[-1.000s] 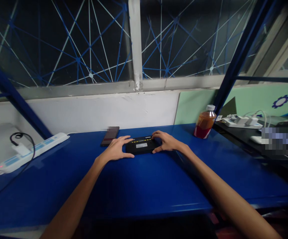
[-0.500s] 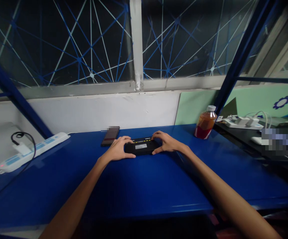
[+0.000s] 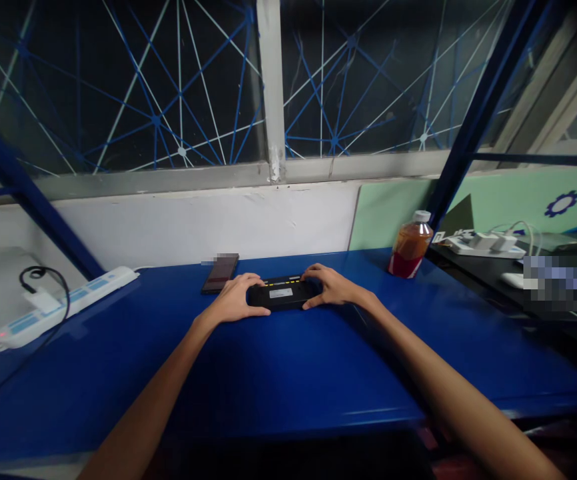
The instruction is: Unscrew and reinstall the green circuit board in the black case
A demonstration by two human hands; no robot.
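Fingers (image 3: 246, 277) of the left hand (image 3: 231, 299) and right hand (image 3: 336, 288) grip a flat black rectangular device (image 3: 284, 304) between them by opposite ends.

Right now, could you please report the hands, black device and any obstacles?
Left hand, right hand around opposite ends. Black device, label up. Phone just beyond left hand.

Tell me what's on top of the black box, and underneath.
On the black box: a white label and yellow dashes. The left hand and right hand partly cover its ends. Whatever is underneath cannot be seen.
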